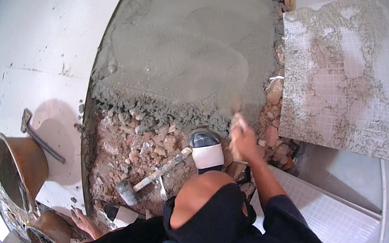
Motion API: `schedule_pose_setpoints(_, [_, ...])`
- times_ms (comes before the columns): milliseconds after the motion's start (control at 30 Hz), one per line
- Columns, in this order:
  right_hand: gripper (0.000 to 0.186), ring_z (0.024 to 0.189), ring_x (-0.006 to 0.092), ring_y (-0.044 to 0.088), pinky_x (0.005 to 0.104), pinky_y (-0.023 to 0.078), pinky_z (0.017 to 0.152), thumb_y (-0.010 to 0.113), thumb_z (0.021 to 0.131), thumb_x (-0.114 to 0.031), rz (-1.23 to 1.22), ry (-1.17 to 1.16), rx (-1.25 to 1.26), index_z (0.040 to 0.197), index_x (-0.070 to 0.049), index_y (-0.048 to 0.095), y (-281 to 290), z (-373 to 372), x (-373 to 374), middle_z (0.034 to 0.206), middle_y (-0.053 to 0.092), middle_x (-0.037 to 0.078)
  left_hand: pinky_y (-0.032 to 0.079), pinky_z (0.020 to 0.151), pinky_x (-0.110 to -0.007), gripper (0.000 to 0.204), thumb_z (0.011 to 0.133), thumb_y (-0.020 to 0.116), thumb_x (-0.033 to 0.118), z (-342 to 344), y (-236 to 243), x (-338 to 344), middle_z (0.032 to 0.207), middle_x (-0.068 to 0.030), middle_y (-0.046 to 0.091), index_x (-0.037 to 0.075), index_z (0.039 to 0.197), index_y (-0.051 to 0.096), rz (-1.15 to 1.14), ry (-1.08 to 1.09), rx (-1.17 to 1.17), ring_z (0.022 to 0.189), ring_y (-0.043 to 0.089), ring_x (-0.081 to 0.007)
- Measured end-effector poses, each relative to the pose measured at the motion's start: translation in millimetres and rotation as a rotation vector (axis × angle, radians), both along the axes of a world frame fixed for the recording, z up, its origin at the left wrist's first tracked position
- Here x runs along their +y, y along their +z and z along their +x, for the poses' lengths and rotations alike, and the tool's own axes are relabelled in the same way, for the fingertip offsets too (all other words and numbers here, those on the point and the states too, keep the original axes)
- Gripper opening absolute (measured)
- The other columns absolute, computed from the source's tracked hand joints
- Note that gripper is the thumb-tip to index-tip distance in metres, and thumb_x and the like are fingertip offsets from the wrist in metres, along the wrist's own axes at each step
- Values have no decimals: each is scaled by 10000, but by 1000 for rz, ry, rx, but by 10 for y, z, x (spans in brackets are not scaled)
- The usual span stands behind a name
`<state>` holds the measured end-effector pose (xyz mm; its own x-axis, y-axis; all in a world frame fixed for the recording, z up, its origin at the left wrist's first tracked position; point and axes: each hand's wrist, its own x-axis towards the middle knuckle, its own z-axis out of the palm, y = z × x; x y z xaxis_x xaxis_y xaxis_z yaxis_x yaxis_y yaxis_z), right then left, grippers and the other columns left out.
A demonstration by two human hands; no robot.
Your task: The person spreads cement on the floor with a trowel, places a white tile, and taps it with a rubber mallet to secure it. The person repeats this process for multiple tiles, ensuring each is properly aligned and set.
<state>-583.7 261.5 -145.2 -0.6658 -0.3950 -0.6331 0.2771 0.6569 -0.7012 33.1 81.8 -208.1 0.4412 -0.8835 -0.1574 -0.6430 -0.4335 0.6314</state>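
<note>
My right hand (242, 138) is closed at the near right part of the wet grey mortar (182, 41). It grips what looks like a trowel (249, 113), smeared by motion and hardly apart in colour from the mortar. Most of the mortar bed is smooth, with faint curved marks; its near edge is rough and crumbly. Down at the lower left, my left hand (87, 223) rests with fingers stretched out by the edge of the white tiles (37, 41), beside a bucket (50, 232). Nothing shows in it.
A mallet (160, 172) lies on reddish rubble (120, 145) by my shoe (206, 149). On the left tiles are a hammer (43, 139) and a larger bucket (44, 162). A mortar-stained tile (352, 81) lies at the right, a grid-backed tile (324, 212) nearer.
</note>
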Motion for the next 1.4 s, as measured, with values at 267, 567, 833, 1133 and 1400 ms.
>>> schedule_pose_setpoints(267, [500,957,350,634,443,521,804,546,938,-332,-69,652,673,1394,-146,463,-154,-509,24,1113,634,204,389,1005,-416,553,960,509,392,243,-292,-8,1266,-263,540,-69,1265,525,99,-291,-273,1181,500,-370])
schedule_pose_setpoints(567, [474,1077,378,600,465,487,898,511,964,-363,325,395,712,1357,-100,498,52,-2480,-197,1225,600,205,417,960,-405,513,952,522,374,-181,-170,106,1230,-234,562,-53,1236,535,227,-232,-297,1128,526,-337])
schedule_pose_setpoints(833, [507,1136,337,578,437,450,977,530,946,-382,276,799,564,1379,-121,484,-161,-1655,-17,1273,576,195,442,920,-394,478,945,533,359,-240,-122,292,1198,-208,582,-38,1210,544,290,-166,-311,1081,549,-307])
schedule_pose_setpoints(1133, [544,730,231,681,339,526,607,512,958,-387,150,115,262,1372,-39,454,-130,-2612,-1069,991,660,206,471,875,-383,438,936,546,341,309,-52,717,1163,-178,604,-22,1181,555,346,-153,-264,1029,575,-274])
schedule_pose_setpoints(1400, [554,1086,453,571,473,441,946,458,965,-410,-27,569,340,1393,-59,434,-385,-636,-2028,1183,608,259,423,939,-404,446,941,531,314,260,-22,901,1126,-251,620,-74,1152,592,283,-181,-242,1062,574,-356])
